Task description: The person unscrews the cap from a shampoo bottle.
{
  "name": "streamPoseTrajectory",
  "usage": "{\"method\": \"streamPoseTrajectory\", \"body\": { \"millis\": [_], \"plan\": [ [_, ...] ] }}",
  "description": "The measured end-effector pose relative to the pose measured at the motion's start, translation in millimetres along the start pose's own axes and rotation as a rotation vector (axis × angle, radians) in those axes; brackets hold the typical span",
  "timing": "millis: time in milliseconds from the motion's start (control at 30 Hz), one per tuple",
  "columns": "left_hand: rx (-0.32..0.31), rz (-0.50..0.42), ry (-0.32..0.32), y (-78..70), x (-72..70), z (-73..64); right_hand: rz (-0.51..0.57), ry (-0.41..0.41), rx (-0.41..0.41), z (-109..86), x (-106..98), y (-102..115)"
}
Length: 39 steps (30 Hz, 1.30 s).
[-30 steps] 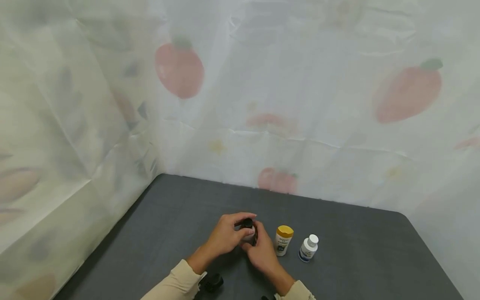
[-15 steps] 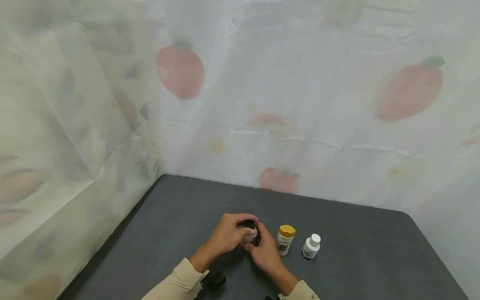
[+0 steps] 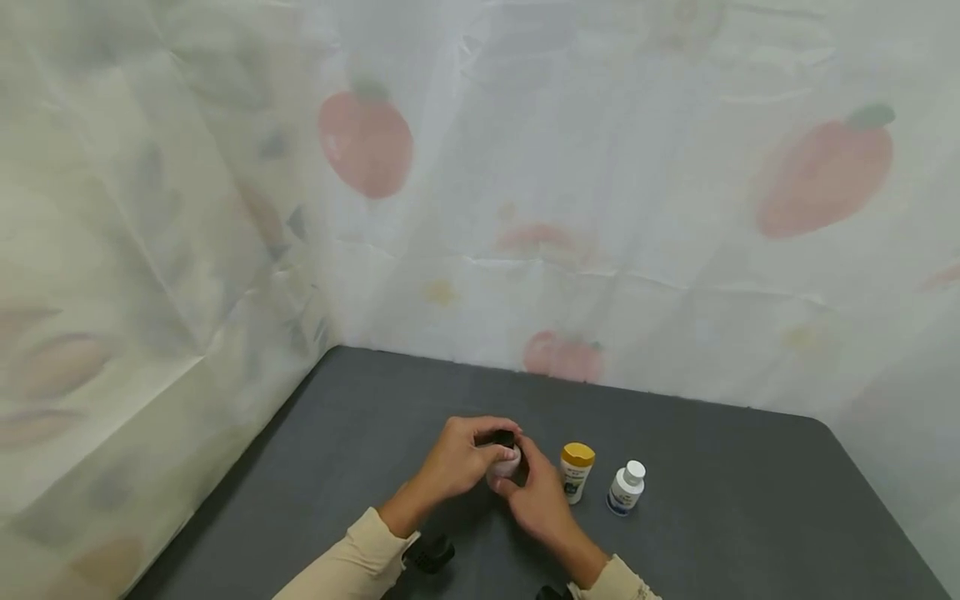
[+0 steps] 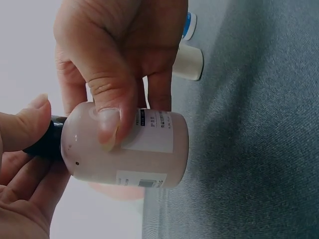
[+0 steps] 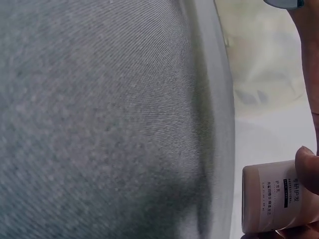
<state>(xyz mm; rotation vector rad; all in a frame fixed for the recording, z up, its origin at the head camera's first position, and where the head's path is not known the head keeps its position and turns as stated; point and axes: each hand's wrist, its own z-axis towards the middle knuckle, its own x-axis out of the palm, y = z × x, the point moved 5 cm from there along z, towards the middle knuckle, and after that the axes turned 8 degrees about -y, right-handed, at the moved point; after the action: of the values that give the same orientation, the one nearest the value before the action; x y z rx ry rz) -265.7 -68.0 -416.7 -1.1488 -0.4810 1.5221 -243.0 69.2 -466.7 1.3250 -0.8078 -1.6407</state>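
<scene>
A small pale-pink bottle (image 3: 502, 468) with a black cap (image 4: 54, 135) and a white label is held between both hands. My left hand (image 3: 453, 460) pinches the cap with thumb and fingers. Lower down, my right hand (image 3: 542, 502) grips the body, its thumb lying across the label in the left wrist view. The base appears raised off the table in both wrist views. Only the bottle's lower part with printed label shows in the right wrist view, under the thumb (image 5: 308, 169). Fingers partly hide the cap in the head view.
Right of the hands stand a white bottle with a yellow cap (image 3: 576, 475) and a white bottle with a white cap (image 3: 626, 488). The dark grey table (image 3: 720, 500) meets a pale fruit-printed curtain (image 3: 637, 208) behind and at left. Black wrist devices sit near the cuffs.
The head view has shifted slightly. Both hands keep their hold on the pink bottle, and more of its pale body now shows between them.
</scene>
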Motion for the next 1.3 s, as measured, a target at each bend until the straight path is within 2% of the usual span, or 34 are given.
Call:
{"method": "streamPoseTrajectory", "body": {
  "millis": [100, 300, 600, 1067, 1300],
  "plan": [
    [-0.001, -0.029, 0.001, -2.9, -3.0, 0.8, 0.011, 0.011, -0.008, -0.1, -1, 5],
    [-0.052, -0.094, 0.006, -10.8, -9.8, 1.5, 0.075, 0.024, -0.032, -0.9, -4, 15],
    [-0.089, -0.161, 0.016, -24.6, -18.7, -0.3, 0.126, 0.036, -0.051, -3.8, -13, 27],
    [0.017, -0.342, 0.035, -46.0, -18.4, 0.0, 0.122, 0.006, -0.043, -16.4, -41, 45],
    [0.032, -0.435, 0.104, -55.3, -18.5, -1.0, 0.106, 0.034, -0.098, -19.9, -50, 56]
  ]
}}
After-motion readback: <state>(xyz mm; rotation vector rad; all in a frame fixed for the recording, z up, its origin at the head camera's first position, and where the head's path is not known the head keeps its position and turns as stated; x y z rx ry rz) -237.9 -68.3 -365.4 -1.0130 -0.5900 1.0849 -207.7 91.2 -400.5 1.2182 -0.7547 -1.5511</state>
